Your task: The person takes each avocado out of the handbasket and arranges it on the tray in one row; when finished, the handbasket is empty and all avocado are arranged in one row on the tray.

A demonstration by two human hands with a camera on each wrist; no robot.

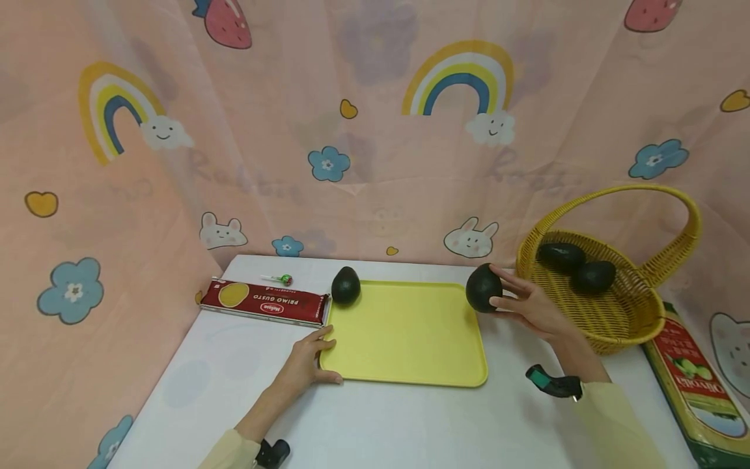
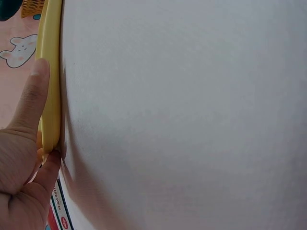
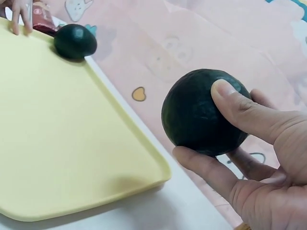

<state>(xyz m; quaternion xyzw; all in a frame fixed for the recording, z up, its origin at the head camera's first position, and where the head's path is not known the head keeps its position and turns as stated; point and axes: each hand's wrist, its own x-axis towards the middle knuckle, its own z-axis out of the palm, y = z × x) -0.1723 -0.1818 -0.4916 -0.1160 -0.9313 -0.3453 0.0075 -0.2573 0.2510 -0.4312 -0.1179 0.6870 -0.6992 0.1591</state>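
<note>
My right hand (image 1: 530,306) holds a dark green avocado (image 1: 483,288) above the right end of a yellow tray (image 1: 404,339). In the right wrist view, the thumb lies over this avocado (image 3: 199,117) and the other fingers support it from below and behind. At the tray's near left corner, my left hand (image 1: 306,361) grips the rim. Its thumb (image 2: 33,93) lies along the tray's edge (image 2: 51,96) in the left wrist view, with a fingertip at the underside. Another avocado (image 1: 346,286) sits at the tray's far left corner.
To the right stands a yellow wicker basket (image 1: 635,316) with a tall handle and two avocados (image 1: 593,277) inside. A green-and-red Olivolia pack (image 1: 694,371) lies beside it. Left of the tray are a red Primo Gusto pack (image 1: 263,301) and a small lollipop (image 1: 285,279). A printed curtain hangs behind.
</note>
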